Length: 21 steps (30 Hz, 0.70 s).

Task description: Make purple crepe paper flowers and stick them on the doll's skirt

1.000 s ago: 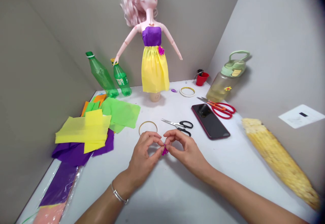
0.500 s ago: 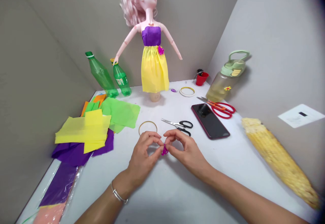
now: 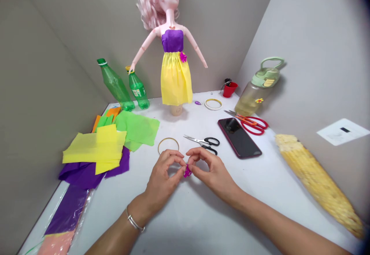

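Plain grey walls (image 3: pixel 43 74) enclose a white table (image 3: pixel 185 216), seen from above through the eyes of the person working at it. At the near middle, two bare hands meet almost tip to tip. Left hand (image 3: pixel 164 176) and right hand (image 3: pixel 212 170) both pinch a small magenta piece (image 3: pixel 187 171) between thumb and fingers, the other fingers curled into loose arches. It sits directly between the fingertips — neither hand is nearer — and its crumpled lower part shows just below them, toward the person. Its long axis is hard to tell, as the fingers cover the upper part; whether it touches the table is also unclear.

Just beyond the hands lie a thin gold ring (image 3: pixel 168 138), past the left knuckles, and black-handled scissors (image 3: pixel 200 141), past the right, blades pointing left. A dark phone (image 3: pixel 239 137) rests farther right. To the left, yellow cloth (image 3: pixel 86 147) overlaps purple cloth (image 3: pixel 83 174), with green cloth (image 3: pixel 144 130) behind. Straight ahead, well apart from the hands, stands a pink-haired doll (image 3: pixel 172 41) in a purple top and yellow skirt — a magenta ornament (image 3: pixel 183 57) at its waist.
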### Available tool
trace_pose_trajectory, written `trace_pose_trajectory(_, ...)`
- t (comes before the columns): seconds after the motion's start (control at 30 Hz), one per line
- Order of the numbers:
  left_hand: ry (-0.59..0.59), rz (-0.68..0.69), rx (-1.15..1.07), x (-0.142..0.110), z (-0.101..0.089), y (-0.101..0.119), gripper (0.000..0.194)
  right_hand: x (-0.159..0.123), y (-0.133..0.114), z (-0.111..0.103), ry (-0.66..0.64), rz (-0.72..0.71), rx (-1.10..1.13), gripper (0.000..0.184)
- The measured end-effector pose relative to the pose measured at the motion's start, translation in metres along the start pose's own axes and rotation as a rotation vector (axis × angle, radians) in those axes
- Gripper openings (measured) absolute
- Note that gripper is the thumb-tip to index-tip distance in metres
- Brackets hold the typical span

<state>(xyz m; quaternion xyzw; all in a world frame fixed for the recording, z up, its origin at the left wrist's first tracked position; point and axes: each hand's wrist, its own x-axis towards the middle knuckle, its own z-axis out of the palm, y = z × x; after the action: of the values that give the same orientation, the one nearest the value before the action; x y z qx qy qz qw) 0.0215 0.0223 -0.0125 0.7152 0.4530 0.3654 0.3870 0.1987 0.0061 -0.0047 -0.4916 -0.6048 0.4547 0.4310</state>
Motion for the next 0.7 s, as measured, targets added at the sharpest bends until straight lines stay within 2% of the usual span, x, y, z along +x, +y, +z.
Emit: trace_pose_trajectory(0.7,-0.011,0.054,0.023,0.0006,-0.0005,-0.0003,0.006,0.0017,0.0003,-0.0006,-0.022,0.027,0.009,0.023)
